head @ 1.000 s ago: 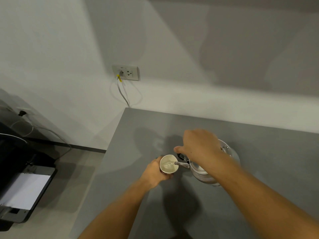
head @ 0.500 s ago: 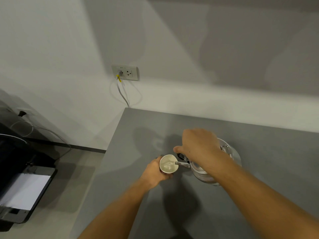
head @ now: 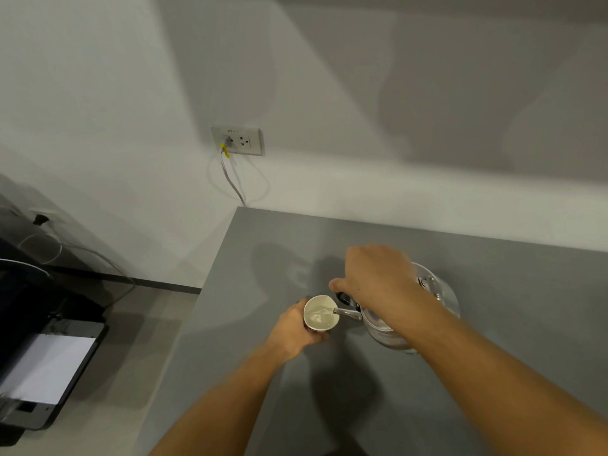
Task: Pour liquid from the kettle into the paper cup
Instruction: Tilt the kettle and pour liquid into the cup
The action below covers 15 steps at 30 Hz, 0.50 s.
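Note:
A silver metal kettle (head: 437, 301) is tilted to the left above the grey table (head: 493, 274), its spout over a white paper cup (head: 320, 314). My right hand (head: 371, 274) grips the kettle's handle from above and hides most of its lid. A thin stream runs from the spout into the cup, which holds pale liquid. My left hand (head: 292, 327) is wrapped around the cup's left side and holds it upright on the table.
A wall socket (head: 237, 140) with a plugged-in white cable sits above the table's far left corner. To the left, below table level, a dark printer (head: 39, 363) with white paper stands on the floor. The table's left edge runs close to the cup.
The liquid level in the cup has risen slightly. Both hands, the kettle and the cup stay nearly where they were.

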Each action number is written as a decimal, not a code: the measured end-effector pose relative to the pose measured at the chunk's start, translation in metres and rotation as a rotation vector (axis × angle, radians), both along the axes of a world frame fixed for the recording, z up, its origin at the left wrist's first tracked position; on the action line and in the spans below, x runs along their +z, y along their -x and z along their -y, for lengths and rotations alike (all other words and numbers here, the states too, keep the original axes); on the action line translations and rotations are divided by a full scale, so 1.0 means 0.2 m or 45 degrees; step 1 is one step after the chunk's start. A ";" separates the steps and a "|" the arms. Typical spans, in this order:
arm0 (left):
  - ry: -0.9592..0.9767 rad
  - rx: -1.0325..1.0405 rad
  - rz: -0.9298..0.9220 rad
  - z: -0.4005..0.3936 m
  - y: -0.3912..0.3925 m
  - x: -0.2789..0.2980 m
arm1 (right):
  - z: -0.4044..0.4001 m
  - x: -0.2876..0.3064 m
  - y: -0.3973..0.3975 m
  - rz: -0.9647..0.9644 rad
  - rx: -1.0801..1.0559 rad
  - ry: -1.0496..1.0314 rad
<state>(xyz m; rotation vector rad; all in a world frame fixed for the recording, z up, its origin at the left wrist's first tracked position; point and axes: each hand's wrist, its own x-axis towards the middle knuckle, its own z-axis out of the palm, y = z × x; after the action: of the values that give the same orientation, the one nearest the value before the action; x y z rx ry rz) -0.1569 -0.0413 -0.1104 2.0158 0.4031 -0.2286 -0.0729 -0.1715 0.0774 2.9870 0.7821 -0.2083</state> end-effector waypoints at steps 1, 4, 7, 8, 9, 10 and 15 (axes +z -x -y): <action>0.002 0.000 0.001 0.00 0.00 0.00 | 0.00 0.00 0.00 0.000 0.000 0.003; 0.011 0.009 0.005 0.00 0.00 -0.01 | -0.01 0.00 0.00 0.001 -0.003 0.013; 0.024 0.015 0.004 0.00 0.00 -0.01 | -0.01 0.00 -0.01 -0.002 -0.001 0.014; 0.027 0.016 0.002 0.00 0.00 -0.01 | -0.02 0.00 -0.01 0.001 0.000 0.014; 0.026 0.018 0.002 0.00 0.00 -0.02 | -0.02 0.00 -0.01 0.004 0.002 0.015; 0.022 0.019 0.002 0.00 0.00 -0.02 | -0.02 0.00 -0.01 0.008 0.006 0.016; 0.018 0.016 0.002 0.00 0.00 -0.02 | -0.02 0.01 -0.01 0.004 0.024 0.007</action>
<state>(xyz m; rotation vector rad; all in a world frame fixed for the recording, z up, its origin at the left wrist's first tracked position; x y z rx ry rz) -0.1563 -0.0408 -0.1147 1.9988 0.4120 -0.2211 -0.0716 -0.1675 0.0791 2.9726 0.8080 -0.2042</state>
